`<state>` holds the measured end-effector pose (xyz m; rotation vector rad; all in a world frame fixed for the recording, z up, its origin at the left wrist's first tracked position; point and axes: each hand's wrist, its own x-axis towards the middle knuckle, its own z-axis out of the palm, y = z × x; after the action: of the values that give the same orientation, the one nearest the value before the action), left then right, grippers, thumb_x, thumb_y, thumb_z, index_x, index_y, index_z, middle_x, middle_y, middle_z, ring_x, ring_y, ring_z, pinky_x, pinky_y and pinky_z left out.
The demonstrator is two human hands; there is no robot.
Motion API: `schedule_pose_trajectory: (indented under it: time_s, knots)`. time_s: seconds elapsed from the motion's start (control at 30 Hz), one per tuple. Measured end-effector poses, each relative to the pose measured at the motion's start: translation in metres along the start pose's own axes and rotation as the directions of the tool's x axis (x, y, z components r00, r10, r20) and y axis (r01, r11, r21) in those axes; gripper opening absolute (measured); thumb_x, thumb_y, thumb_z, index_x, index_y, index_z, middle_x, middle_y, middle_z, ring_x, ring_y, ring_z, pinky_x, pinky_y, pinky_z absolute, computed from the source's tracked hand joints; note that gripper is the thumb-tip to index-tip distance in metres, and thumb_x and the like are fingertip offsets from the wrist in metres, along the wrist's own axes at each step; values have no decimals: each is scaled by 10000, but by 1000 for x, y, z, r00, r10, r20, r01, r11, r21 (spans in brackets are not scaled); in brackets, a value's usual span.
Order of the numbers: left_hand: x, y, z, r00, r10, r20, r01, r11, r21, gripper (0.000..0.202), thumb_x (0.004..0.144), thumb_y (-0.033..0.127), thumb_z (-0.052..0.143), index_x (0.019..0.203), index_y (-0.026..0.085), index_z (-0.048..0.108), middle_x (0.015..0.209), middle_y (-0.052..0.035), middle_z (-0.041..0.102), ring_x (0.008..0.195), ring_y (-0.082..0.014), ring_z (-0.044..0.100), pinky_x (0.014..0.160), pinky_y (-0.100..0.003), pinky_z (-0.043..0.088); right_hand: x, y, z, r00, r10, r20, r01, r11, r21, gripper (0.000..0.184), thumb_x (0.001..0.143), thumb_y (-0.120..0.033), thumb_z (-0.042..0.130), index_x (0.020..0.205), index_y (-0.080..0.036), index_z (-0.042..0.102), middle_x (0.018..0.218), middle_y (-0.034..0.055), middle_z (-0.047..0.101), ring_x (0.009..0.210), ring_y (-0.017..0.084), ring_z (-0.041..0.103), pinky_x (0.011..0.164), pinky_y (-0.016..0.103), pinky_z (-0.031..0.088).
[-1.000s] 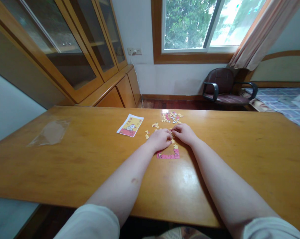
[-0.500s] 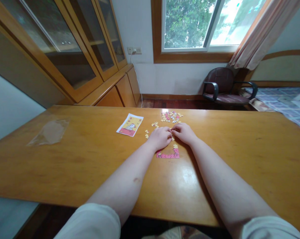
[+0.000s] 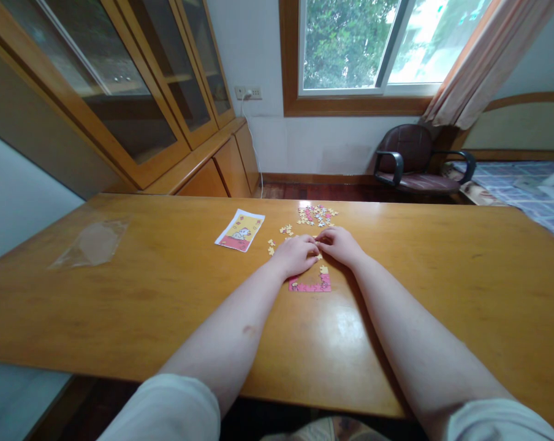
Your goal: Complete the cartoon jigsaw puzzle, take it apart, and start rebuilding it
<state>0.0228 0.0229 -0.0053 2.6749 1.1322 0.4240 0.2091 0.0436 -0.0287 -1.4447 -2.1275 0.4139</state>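
Observation:
My left hand and my right hand meet over the middle of the table, fingers curled and fingertips almost touching. Both are closed at small jigsaw puzzle pieces, largely hidden by the fingers. A yellow puzzle piece shows just below the fingertips. Nearer to me lies a joined pink puzzle border, its right side rising to a yellow piece. A few loose yellow pieces lie left of my left hand, others beyond it. Farther off is a spread of mixed pieces.
A picture card with a white animal on yellow and pink lies left of the pieces. A clear plastic bag rests at the left of the wooden table. Beyond stand a glass-door cabinet and an office chair.
Both hands stay over the same spot, with only slight finger shifts. My left forearm has moved a little to the left. The puzzle border and loose pieces look the same.

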Motion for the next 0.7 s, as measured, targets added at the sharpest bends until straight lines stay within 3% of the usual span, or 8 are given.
schedule_pose_trajectory:
  time_s: [0.7]
  knots:
    - [0, -1, 0, 999, 36, 27, -36, 999, -14, 249, 849, 338, 520, 936, 250, 736, 1053, -23, 666, 942, -183, 616, 853, -296, 486, 0, 3, -3, 999, 7, 53, -6, 1000, -11, 150, 776, -305, 642, 837, -206, 737, 835, 42, 704, 823, 183, 594, 779, 296, 445]
